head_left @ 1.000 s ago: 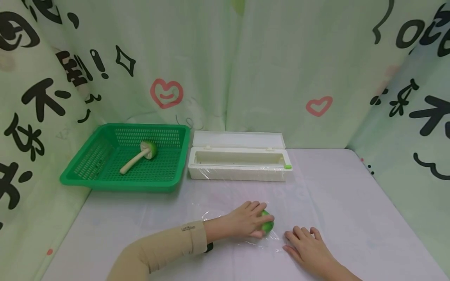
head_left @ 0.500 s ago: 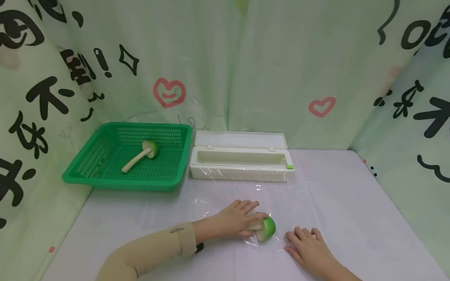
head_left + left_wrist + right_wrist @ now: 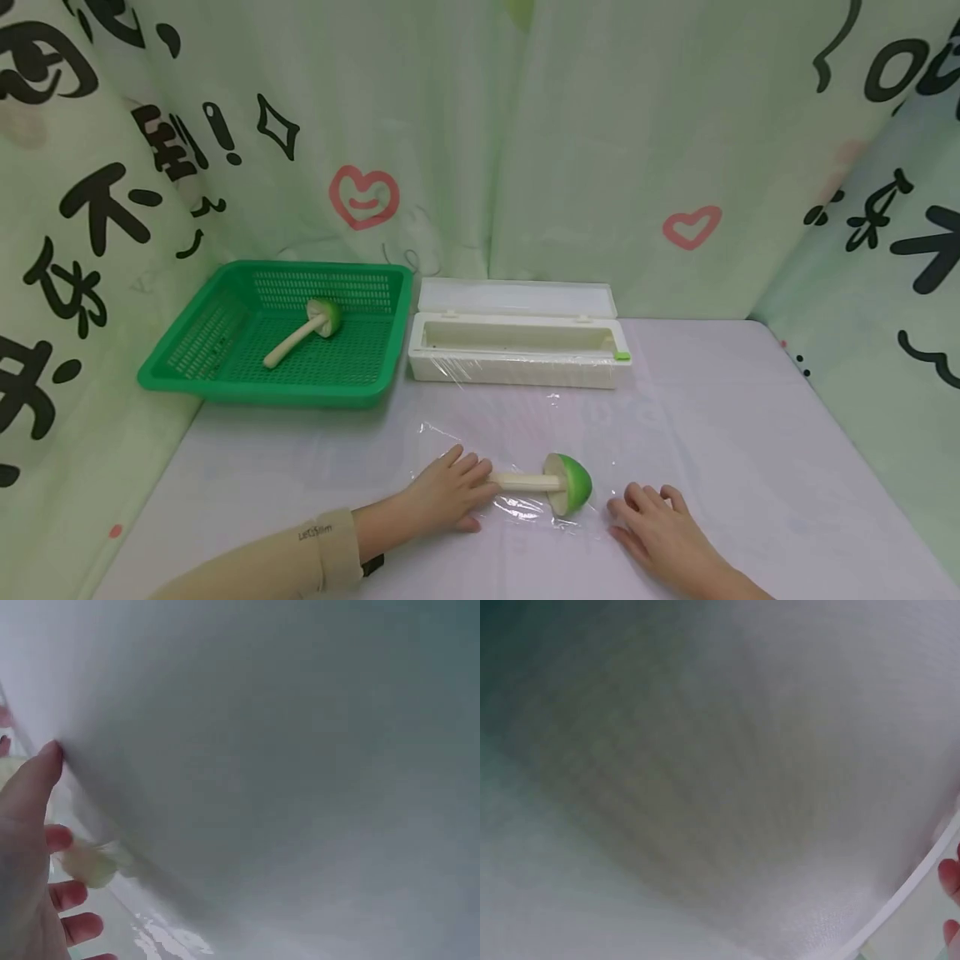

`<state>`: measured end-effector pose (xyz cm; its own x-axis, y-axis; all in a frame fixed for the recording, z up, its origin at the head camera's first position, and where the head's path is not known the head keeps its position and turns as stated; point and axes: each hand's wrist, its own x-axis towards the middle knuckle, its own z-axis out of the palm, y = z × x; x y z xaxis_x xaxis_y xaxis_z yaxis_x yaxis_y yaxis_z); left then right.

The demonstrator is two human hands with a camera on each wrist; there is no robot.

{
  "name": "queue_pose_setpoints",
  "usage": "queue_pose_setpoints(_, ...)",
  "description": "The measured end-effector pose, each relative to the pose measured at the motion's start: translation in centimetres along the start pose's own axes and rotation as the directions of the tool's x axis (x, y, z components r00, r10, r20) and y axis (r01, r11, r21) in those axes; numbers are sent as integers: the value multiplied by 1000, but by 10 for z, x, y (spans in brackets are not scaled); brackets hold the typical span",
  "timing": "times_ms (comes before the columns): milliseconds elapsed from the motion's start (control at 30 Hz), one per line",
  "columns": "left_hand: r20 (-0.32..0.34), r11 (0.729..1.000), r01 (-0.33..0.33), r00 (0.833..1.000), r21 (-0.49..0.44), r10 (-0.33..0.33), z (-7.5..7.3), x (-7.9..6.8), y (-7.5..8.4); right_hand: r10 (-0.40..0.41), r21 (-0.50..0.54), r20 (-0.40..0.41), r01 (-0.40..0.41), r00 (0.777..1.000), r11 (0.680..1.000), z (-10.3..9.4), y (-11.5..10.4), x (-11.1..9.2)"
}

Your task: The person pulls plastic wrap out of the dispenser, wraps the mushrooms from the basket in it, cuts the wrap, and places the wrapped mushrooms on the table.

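A mushroom (image 3: 567, 485) with a green cap and pale stem lies on clear plastic wrap (image 3: 517, 510) on the table, cap to the right. My left hand (image 3: 442, 492) is at the stem's left end with its fingers spread loosely. Whether the fingertips touch the stem cannot be told. To the right of the cap, my right hand (image 3: 663, 529) rests on the table with loosely bent fingers and nothing visible in it. In the left wrist view, the blurred stem end (image 3: 90, 864) shows behind the left fingers. Only a few fingertips (image 3: 949, 876) show in the right wrist view.
A white wrap dispenser box (image 3: 517, 371) stands at the back with its lid raised; film runs over its front. To its left, a green basket (image 3: 262, 392) holds another green-capped mushroom (image 3: 303, 332). Curtains with printed characters surround the table (image 3: 720, 400).
My left hand has let go of the mushroom and drawn back to the left, uncovering its cap and stem. The right hand has stayed in place.
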<state>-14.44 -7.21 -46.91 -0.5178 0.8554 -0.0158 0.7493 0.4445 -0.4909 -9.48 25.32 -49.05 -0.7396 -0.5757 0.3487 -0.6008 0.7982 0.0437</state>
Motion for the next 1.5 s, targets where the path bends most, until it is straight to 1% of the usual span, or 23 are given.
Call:
queue_pose_setpoints(67,12,1000,0,1000,9,0,4,-7,2,-49,18,-35,50,998,999,0,1,1)
queue_pose_setpoints(133,24,1000,8,1000,-4,-8,7,-13,3,-96,28,-42,97,995,995,0,1,1)
queue_pose_setpoints(233,33,998,37,999,-45,-36,10,-20,4,-130,44,-6,130,991,990,-2,2,0)
queue_pose_setpoints(300,28,996,59,998,-64,-57,10,-23,4,-138,51,21,137,990,989,-2,3,-1)
queue_pose_setpoints(367,10,994,75,997,-77,-74,10,-25,4,-145,54,22,143,989,988,-2,4,-2)
queue_pose_setpoints(467,-5,993,72,997,-95,-73,10,-26,2,-158,47,-26,159,987,986,0,4,-1)
queue_pose_setpoints(600,20,990,55,998,-128,-53,9,-25,0,-172,27,-97,175,980,984,4,4,1)
queue_pose_setpoints(733,48,984,48,998,-172,-40,6,-25,-3,-197,-1,-130,199,972,980,4,3,3)
queue_pose_setpoints(800,49,981,51,998,-188,-43,5,-26,-5,-204,-11,-148,204,968,979,2,4,5)
queue_pose_setpoints(867,24,975,58,998,-213,-54,5,-27,-7,-206,-15,-164,206,965,978,-1,6,8)
queue_pose_setpoints(967,-62,972,61,995,-228,-77,5,-27,-13,-207,-3,-194,210,959,978,-6,9,15)
queue_pose_setpoints(1100,-199,968,52,975,-247,-103,9,-26,-21,-210,20,-216,220,954,975,-12,15,24)
queue_pose_setpoints(1200,-259,966,49,959,-254,-117,12,-24,-26,-208,34,-226,221,952,975,-14,19,30)
queue_pose_setpoints(1300,-269,962,56,954,-267,-131,14,-23,-31,-204,36,-238,218,950,975,-17,22,36)
queue_pose_setpoints(1500,-209,945,107,962,-310,-178,15,-19,-42,-188,57,-237,207,953,977,-23,29,52)
